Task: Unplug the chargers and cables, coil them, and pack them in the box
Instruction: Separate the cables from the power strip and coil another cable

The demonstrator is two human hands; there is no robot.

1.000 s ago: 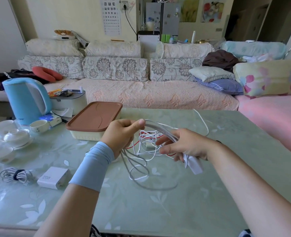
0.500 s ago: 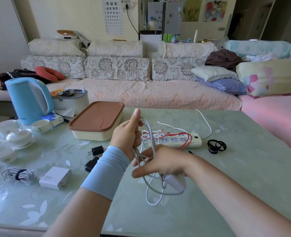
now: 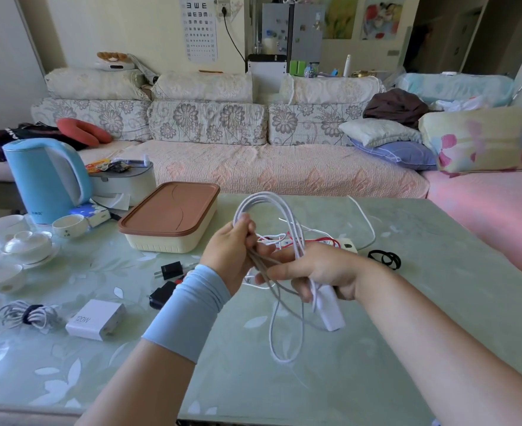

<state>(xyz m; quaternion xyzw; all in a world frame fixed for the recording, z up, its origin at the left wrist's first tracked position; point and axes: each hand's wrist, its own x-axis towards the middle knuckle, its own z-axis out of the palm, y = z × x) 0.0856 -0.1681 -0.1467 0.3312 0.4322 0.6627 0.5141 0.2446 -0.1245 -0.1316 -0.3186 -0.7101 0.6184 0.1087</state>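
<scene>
Above the table's middle, my left hand (image 3: 232,250) grips the looped strands of a white cable (image 3: 279,342), whose top loop stands above the fist. My right hand (image 3: 318,272) holds the same cable lower down, together with its white charger block (image 3: 330,309) that hangs below the palm. Behind my hands lies a white power strip (image 3: 344,243) with red and white cables plugged in. The cream box with a brown lid (image 3: 170,215) stands shut to the left. Two black plugs (image 3: 169,270), a white 120W charger (image 3: 95,319) and a coiled, tied cable (image 3: 28,315) lie on the table.
A blue kettle (image 3: 46,179), white cups and a teapot (image 3: 28,244) crowd the table's left end. Black bands (image 3: 384,258) lie right of the power strip. A sofa runs behind the green glass table (image 3: 284,388).
My left hand turned upright with the loops, lifting the top loop higher. My right hand moved down and in under the left, bringing the charger block with it.
</scene>
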